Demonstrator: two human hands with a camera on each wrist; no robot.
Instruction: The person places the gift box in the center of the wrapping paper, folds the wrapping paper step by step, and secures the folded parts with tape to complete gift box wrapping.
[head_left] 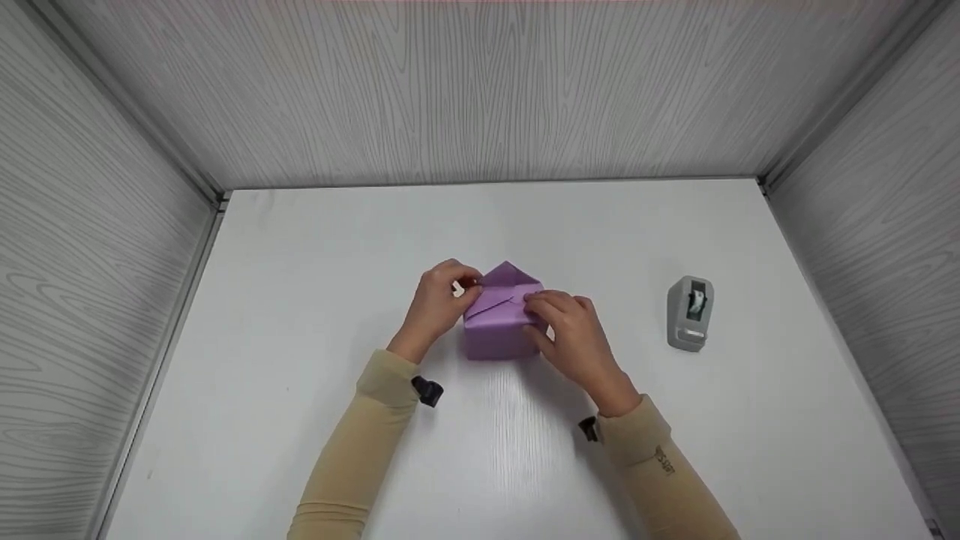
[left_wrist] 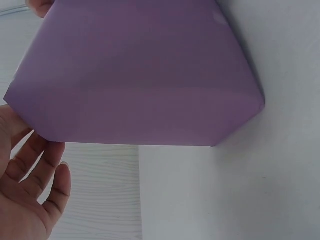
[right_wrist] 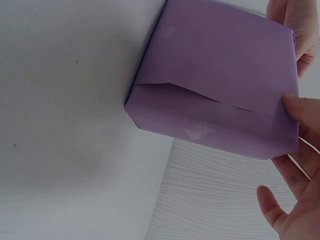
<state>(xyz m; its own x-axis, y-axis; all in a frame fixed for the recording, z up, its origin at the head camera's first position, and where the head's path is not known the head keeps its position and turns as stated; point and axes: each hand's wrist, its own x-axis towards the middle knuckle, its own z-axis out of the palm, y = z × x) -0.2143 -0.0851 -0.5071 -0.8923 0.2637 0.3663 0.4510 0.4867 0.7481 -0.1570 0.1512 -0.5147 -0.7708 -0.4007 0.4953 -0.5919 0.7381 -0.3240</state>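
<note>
A box wrapped in purple paper point(head_left: 499, 341) sits on the white table between both hands. One pointed paper flap point(head_left: 508, 272) stands up at its far side, and a diagonal paper edge crosses the top. With thumb and index finger, my left hand point(head_left: 439, 300) pinches the paper at the far left corner. My right hand point(head_left: 574, 334) holds the right edge, fingers on top and thumb against the near side. In the right wrist view, clear tape point(right_wrist: 197, 132) shows along the box's edge, below a slightly gaping paper seam point(right_wrist: 195, 92).
A grey tape dispenser point(head_left: 690, 313) with a roll in it stands on the table point(head_left: 300, 247) to the right. Pale wood-grain panels point(head_left: 480, 90) enclose the table at the back and both sides. Dark wrist cameras point(head_left: 428, 391) sit at both cuffs.
</note>
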